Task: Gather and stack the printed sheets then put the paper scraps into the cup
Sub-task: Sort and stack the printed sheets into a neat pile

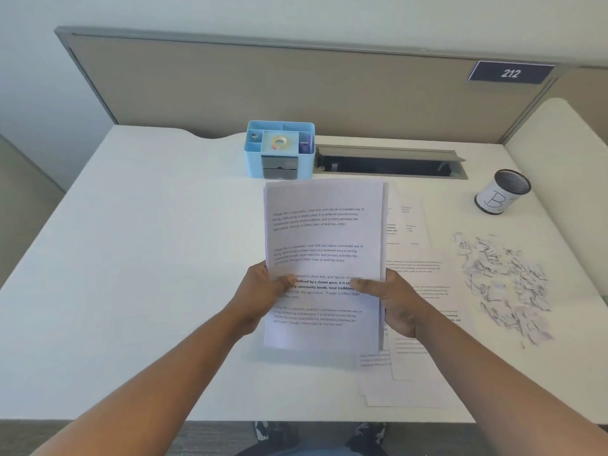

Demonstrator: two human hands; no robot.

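While loose printed sheets lie along the desk's right front edge, left hand and right hand pinch the gathered stack upright for squaring; scraps and mesh cup wait at the right edge.

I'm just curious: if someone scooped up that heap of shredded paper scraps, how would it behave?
The paper scraps look tiny, thin and loosely heaped, so they would probably weigh almost nothing and spill between fingers. Pushed along the desk, the heap would likely spread rather than slide as one.
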